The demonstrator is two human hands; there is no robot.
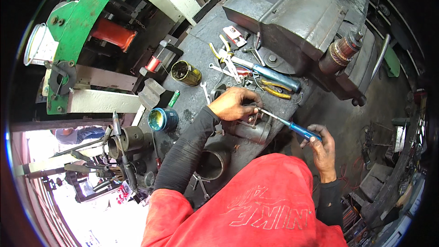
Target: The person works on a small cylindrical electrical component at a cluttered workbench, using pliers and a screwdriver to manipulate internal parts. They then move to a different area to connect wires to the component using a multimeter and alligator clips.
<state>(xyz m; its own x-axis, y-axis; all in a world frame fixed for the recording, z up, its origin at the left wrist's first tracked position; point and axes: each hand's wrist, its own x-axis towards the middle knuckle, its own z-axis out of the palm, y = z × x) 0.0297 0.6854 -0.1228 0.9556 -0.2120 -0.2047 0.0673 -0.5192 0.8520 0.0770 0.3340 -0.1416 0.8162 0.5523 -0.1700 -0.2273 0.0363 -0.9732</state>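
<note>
My right hand [323, 148] grips a screwdriver [299, 129] by its blue handle, with the thin shaft pointing left. The shaft's tip reaches the fingertips of my left hand [234, 104]. That hand is closed over a dark metal cylindrical motor part [253, 130] lying near the bench edge. Whatever its fingers pinch at the screwdriver tip is hidden or too small to name. Just beyond, several pliers lie close together, among them a yellow-handled pair [276, 90], beside a blue tube-shaped tool [277, 77].
A large bench vise [302, 23] stands at the far right, with a copper-wound armature [340, 54] on it. Left of my hands are a yellow can [186, 73], a blue tub of grease [163, 119] and a wrench [205, 92]. An open metal cylinder [211, 164] sits near my left forearm.
</note>
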